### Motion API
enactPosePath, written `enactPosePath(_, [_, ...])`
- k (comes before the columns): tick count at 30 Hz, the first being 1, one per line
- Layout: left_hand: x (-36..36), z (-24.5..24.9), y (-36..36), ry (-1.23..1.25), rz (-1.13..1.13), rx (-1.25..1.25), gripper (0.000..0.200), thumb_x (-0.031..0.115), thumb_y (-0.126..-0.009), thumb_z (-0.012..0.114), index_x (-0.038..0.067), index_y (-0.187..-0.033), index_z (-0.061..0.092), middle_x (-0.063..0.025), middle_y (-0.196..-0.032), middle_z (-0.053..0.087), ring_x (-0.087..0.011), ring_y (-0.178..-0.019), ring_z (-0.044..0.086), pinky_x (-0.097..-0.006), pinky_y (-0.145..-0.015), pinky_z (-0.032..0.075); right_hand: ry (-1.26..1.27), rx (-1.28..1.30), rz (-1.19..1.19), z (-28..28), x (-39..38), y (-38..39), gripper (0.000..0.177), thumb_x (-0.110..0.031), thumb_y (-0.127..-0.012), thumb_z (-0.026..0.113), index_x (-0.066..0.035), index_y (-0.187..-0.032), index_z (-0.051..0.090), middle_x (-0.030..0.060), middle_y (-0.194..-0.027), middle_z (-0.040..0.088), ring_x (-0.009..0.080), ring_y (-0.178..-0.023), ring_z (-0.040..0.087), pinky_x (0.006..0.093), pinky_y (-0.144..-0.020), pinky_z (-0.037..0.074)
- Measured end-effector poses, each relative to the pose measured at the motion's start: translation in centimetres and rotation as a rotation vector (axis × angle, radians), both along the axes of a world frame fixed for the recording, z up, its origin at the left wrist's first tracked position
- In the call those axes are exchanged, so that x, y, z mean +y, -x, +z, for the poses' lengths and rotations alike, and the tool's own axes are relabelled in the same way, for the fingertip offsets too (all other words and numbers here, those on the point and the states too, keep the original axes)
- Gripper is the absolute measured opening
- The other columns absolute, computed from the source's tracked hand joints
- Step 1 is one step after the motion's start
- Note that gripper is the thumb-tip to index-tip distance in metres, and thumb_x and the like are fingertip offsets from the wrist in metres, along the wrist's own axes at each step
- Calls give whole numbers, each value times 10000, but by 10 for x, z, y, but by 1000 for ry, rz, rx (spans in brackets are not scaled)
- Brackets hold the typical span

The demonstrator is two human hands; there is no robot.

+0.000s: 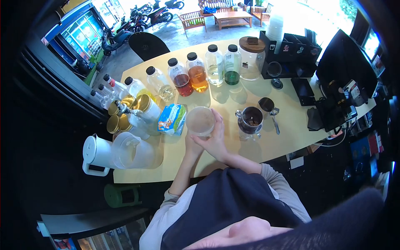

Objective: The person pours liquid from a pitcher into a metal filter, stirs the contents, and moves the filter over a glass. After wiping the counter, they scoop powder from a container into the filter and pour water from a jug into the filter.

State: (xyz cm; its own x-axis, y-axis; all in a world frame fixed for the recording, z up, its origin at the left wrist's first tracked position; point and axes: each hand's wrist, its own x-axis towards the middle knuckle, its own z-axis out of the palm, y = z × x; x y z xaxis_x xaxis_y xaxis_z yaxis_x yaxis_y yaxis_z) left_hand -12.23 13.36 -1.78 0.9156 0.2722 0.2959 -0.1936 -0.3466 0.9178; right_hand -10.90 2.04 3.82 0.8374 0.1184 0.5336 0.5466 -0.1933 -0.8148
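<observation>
One round, pale, translucent cup, its wide circular face turned upward, cloudy and faintly beige; located above the near middle of the worktop, just right of the packet. Your right hand: one, curled around the cup's right and near side, clamped on it. Your left hand: one, beneath the right and largely hidden; you cannot tell how its fingers close.

Packet, blue and white: one. Glass mug with dark contents: one, to the right of the cup. Spoon: one. Black-capped bottles along the far edge: six, holding red, amber, green, yellow and two pale liquids. Wooden-lidded jar: one. White jug: one. Clear pitcher: one, beside the jug.
</observation>
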Motion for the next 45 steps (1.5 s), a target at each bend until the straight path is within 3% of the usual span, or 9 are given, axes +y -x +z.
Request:
enactPosePath(5, [-18, 12, 33, -138, -106, 101, 634, 205, -707, 796, 39, -1249, 512, -127, -1211, 615, -255, -1120, 603, -368, -926, 488, 8, -62, 21, 11, -28, 20, 1089, -356, -554, 895, -41, -1421, 317, 123, -1329, 478, 301, -1251, 432, 450, -1061, 286])
enactPosePath(7, [-23, 10, 44, 26, -145, 110, 633, 232, -684, 816, 53, -1226, 543, -125, -1189, 632, -254, -1096, 620, -358, -909, 500, -3, -125, 24, 9, -36, 28, 1050, -366, -535, 904, -44, -1380, 369, 106, -1307, 517, 281, -1212, 473, 438, -1053, 294])
enactPosePath(14, [-27, -1, 75, 1, -205, 124, 718, 252, -581, 867, 71, -1209, 569, -115, -1117, 669, -254, -1032, 655, -361, -865, 522, -147, -136, 253, 10, -76, 38, 916, -319, -568, 907, -37, -1296, 428, 142, -1340, 472, 285, -1242, 456, 418, -1044, 367])
enactPosePath(17, [-32, 6, 79, -50, -301, 108, 750, 240, -567, 868, 75, -1231, 559, -114, -1138, 661, -253, -1057, 644, -366, -887, 514, 166, -92, 501, 50, -107, 34, 893, -348, -590, 880, -58, -1305, 429, 145, -1308, 482, 321, -1236, 459, 438, -1048, 351])
enactPosePath(19, [-41, 10, 78, -12, -294, 84, 756, 235, -599, 857, 76, -1266, 537, -115, -1187, 640, -253, -1102, 623, -369, -922, 498, 463, -205, 385, 67, -115, 39, 830, -428, -628, 818, -82, -1291, 460, 128, -1251, 503, 333, -1185, 478, 455, -1009, 357])
enactPosePath(25, [-45, 28, 81, 40, -343, 79, 751, 211, -682, 821, 67, -1332, 475, -116, -1278, 585, -248, -1171, 582, -370, -961, 474, 728, -251, 154, 76, -102, 59, 739, -479, -660, 741, -102, -1259, 529, 141, -1208, 499, 326, -1105, 491, 444, -937, 365])
enactPosePath(31, [-40, 26, 84, -69, -356, 88, 780, 224, -689, 818, 76, -1357, 442, -115, -1310, 558, -241, -1187, 567, -363, -977, 462, 633, -499, 295, 82, -103, 50, 746, -487, -635, 755, -112, -1246, 545, 163, -1221, 474, 313, -1102, 483, 444, -925, 359])
enactPosePath(35, [-47, 34, 81, 84, -320, 122, 789, 225, -682, 819, 75, -1356, 435, -111, -1304, 558, -238, -1182, 568, -361, -981, 457, 609, -406, 120, 86, -98, 60, 755, -423, -632, 745, -120, -1285, 519, 170, -1248, 459, 322, -1121, 470, 465, -941, 352])
enactPosePath(45, [-42, 36, 80, -74, -356, 54, 837, 218, -655, 818, 87, -1375, 412, -101, -1309, 551, -238, -1200, 555, -365, -983, 452, 632, -418, 436, 89, -100, 44, 807, -388, -625, 714, -146, -1353, 463, 177, -1295, 428, 348, -1165, 439, 465, -939, 359])
